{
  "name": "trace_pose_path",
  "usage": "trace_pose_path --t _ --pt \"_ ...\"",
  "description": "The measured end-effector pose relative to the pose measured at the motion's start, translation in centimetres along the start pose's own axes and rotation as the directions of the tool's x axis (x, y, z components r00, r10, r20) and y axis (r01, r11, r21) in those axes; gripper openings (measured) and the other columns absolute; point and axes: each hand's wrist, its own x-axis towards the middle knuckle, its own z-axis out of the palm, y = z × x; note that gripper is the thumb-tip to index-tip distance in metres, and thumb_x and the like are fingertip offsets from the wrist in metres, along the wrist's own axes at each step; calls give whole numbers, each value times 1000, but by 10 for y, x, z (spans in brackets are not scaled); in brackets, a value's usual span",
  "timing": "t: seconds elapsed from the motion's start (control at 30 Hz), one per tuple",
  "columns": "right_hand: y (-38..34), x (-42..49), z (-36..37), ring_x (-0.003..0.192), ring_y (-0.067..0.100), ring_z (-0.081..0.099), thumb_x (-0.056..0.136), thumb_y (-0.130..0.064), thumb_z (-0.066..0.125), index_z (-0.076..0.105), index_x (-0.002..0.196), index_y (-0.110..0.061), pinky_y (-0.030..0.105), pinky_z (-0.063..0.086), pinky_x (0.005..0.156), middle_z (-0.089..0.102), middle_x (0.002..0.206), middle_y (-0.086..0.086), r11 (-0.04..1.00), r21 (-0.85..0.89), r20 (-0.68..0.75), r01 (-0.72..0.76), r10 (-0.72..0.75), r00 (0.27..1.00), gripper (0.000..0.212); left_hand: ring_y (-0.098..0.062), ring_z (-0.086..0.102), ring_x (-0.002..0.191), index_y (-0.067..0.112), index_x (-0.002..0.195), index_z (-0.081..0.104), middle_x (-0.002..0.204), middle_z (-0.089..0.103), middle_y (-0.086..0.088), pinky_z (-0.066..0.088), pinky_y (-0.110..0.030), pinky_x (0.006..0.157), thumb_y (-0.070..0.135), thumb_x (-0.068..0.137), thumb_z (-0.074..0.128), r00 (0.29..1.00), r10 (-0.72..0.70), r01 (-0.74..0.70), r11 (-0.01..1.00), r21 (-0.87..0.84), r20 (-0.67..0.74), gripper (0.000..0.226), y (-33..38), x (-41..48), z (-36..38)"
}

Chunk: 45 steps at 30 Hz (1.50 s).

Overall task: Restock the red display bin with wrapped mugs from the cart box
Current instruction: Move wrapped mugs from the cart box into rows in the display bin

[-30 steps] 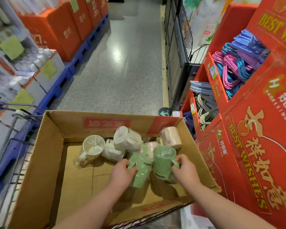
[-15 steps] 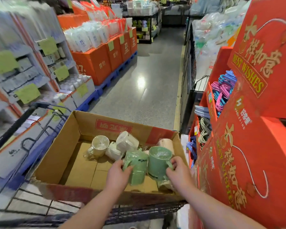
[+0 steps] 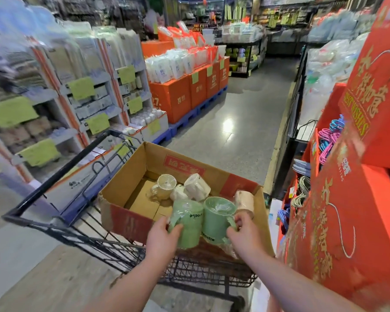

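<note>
A cardboard box [image 3: 131,219] sits on a black wire cart [image 3: 81,230]. My left hand [image 3: 161,238] grips a green wrapped mug [image 3: 187,221], held upside down above the box's near edge. My right hand [image 3: 243,233] holds a second green wrapped mug [image 3: 216,218] upright by its handle. Both mugs are lifted side by side and touch. Inside the box lie white wrapped mugs [image 3: 196,186], a cream one [image 3: 164,185] and a pinkish one [image 3: 244,201]. The red display bin [image 3: 338,221] stands at my right; its inside is hidden.
Red boxes stack above the bin [image 3: 378,91]. Coloured hangers [image 3: 329,138] fill red bins further right. Shelves with yellow-green tags [image 3: 81,88] and orange boxes [image 3: 180,97] on blue pallets line the left. A grey floor aisle [image 3: 234,122] runs ahead.
Both hands have lifted the two green mugs up out of the box toward its near edge. My view has tilted upward, so more of the aisle shows.
</note>
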Motion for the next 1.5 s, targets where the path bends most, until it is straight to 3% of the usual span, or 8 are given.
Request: trace_pose_path --t 0.27,0.53,0.63,0.77,1.13,1.23,1.33,1.5 --pt "1 -47 -1 64 7 48 87 -7 54 46 97 -20 25 40 56 49 81 -9 999 32 -35 19 -18 999 18 -4 55 77 22 98 52 89 57 9 41 -17 56 23 91 59 996 45 -45 999 -11 71 11 -11 -30 -21" --pt "9 -128 20 70 16 52 85 -11 55 47 98 -18 29 40 61 54 85 0 999 -16 -93 -46 45 995 17 -20 60 76 24 87 54 84 61 -1 54 -39 70 28 89 61 990 64 -64 998 -6 126 9 -51 -79 -53" --pt "19 -160 19 63 9 45 85 -11 54 47 97 -17 22 34 54 49 78 -4 995 -77 -138 -61 50 989 15 -20 58 78 21 92 55 83 61 0 50 -34 70 28 88 62 985 73 -73 997 -7 156 10 -65 -102 -52" --pt "36 -204 6 76 18 51 83 -8 55 49 101 -16 32 43 68 57 92 2 989 -56 -236 -139 122 964 20 -15 52 69 26 75 49 75 56 3 41 -29 62 27 88 61 967 116 -124 992 20 228 19 -71 -130 -39" --pt "81 -265 -43 68 21 58 84 -9 54 47 97 -21 35 50 61 58 87 0 971 70 -368 -229 238 899 19 -20 56 74 15 84 56 79 59 -1 47 -32 64 24 88 62 896 231 -229 972 -52 379 11 -49 -187 -2" --pt "95 -275 -62 67 17 54 85 -8 55 47 97 -20 31 45 59 56 84 -2 972 83 -400 -221 236 886 17 -26 62 75 18 80 54 80 62 -6 54 -44 70 28 86 63 878 238 -234 970 -61 415 14 -38 -201 17" --pt "112 -284 -91 65 12 50 86 -8 55 47 96 -18 23 37 54 54 82 -3 971 98 -429 -218 239 871 17 -27 61 77 13 84 55 82 62 -8 51 -41 71 27 87 63 858 269 -271 961 -60 437 16 -17 -222 41" --pt "150 -300 -152 58 13 45 86 -7 54 49 97 -16 27 35 54 53 79 0 963 144 -459 -229 270 846 15 -25 59 80 11 87 56 84 62 -5 50 -38 74 29 85 64 827 282 -298 953 -45 486 20 20 -265 90"
